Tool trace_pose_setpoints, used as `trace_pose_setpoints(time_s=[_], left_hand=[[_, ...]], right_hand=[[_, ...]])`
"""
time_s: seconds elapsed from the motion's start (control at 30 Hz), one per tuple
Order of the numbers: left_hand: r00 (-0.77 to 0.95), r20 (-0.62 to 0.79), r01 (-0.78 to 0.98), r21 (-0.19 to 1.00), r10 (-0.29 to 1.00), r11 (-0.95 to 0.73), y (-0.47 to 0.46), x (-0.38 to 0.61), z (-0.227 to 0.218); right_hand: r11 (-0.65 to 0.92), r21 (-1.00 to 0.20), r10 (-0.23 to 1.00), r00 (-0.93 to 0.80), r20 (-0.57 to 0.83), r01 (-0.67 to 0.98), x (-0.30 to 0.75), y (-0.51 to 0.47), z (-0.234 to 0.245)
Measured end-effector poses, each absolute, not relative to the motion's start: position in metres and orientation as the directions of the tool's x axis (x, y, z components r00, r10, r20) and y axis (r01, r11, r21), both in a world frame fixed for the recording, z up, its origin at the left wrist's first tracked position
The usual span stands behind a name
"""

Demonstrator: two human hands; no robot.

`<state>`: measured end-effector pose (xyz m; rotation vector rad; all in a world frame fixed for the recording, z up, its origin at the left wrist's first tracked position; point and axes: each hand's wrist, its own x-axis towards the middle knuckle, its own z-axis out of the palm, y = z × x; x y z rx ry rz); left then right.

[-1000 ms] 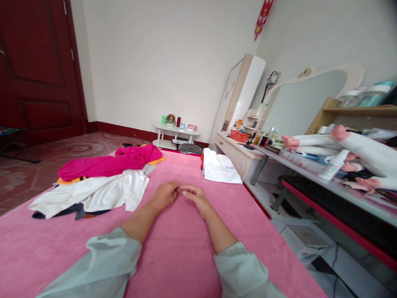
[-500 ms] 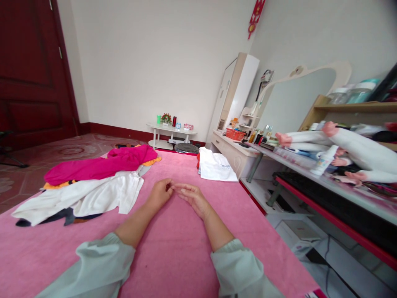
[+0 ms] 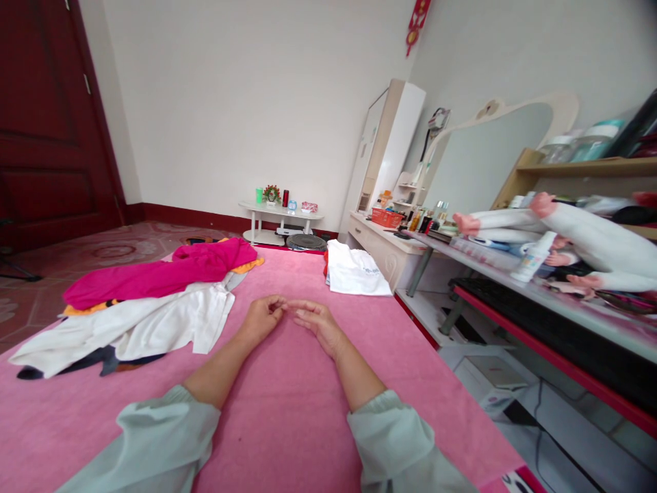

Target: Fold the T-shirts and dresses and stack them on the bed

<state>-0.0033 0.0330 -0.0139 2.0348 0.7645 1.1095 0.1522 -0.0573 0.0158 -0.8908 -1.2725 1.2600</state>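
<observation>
Both my hands rest on a pink bed cover (image 3: 287, 404), fingertips almost touching. My left hand (image 3: 263, 316) is loosely curled with its fingers bent in, and nothing shows in it. My right hand (image 3: 315, 323) lies with fingers stretched toward the left hand, holding nothing. Both arms wear pale green sleeves. Left of my hands lies a pile of clothes: a white garment (image 3: 148, 327) in front, a magenta one (image 3: 169, 270) on top behind it. A folded white shirt (image 3: 355, 274) lies at the far right of the bed.
A dresser (image 3: 382, 246) with bottles and a red basket stands right of the bed. A desk (image 3: 538, 294) with doll-like figures runs along the right. A small white side table (image 3: 280, 218) stands by the far wall, and a dark red door (image 3: 46, 130) is at left.
The view has shifted a little to the right and down. My hands stay together in the same spot, the left fingers curling slightly more.
</observation>
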Motion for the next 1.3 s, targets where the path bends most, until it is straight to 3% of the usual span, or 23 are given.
trace_pose_setpoints(time_s=[0.3, 0.7, 1.3], left_hand=[[0.434, 0.402, 0.165, 0.844, 0.806, -0.510, 0.0335, -0.0031, -0.0144], [0.518, 0.468, 0.438, 0.573, 0.716, -0.692, 0.0284, -0.0067, -0.0105], [0.586, 0.428, 0.484, 0.496, 0.688, -0.721, 0.0275, -0.0066, -0.0102]], right_hand=[[0.154, -0.976, 0.972, -0.151, 0.178, -0.157, 0.1517, -0.0529, 0.0105], [0.199, -0.971, 0.960, -0.171, 0.220, -0.133, 0.1525, -0.0501, 0.0068], [0.110, -0.981, 0.984, -0.118, 0.130, -0.161, 0.1516, -0.0509, 0.0088]])
